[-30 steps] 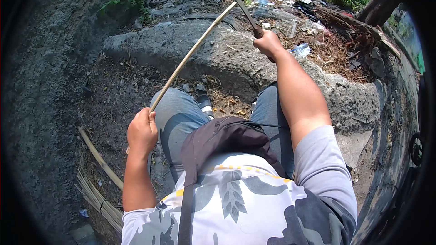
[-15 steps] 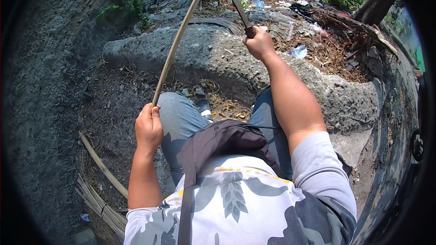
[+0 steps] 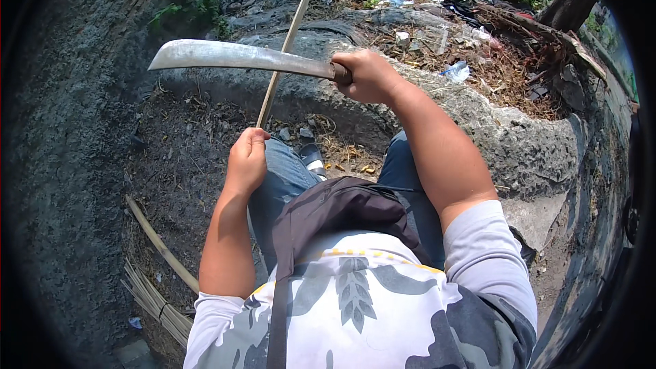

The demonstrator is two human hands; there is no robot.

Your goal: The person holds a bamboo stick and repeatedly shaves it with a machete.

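My right hand (image 3: 367,76) grips the dark handle of a machete (image 3: 232,56). Its broad, worn metal blade points left and crosses over a long, thin wooden strip (image 3: 296,24); whether the edge touches the wood I cannot tell. The lower end of that strip is in my left hand (image 3: 247,157), fingers closed round it above my left knee. From there the strip slants up and away, past the top of the picture.
On the ground at left lie a curved pale stick (image 3: 160,242) and a tied bundle of thin strips (image 3: 158,304). A rough concrete ledge (image 3: 492,140) runs ahead of my knees. Beyond it are litter and dry debris (image 3: 437,48), with a tree trunk (image 3: 570,0) at far right.
The machete has swung from pointing up and away to lying across the strip, pointing left. My right hand has moved left and slightly nearer; my left hand has moved right and farther away.
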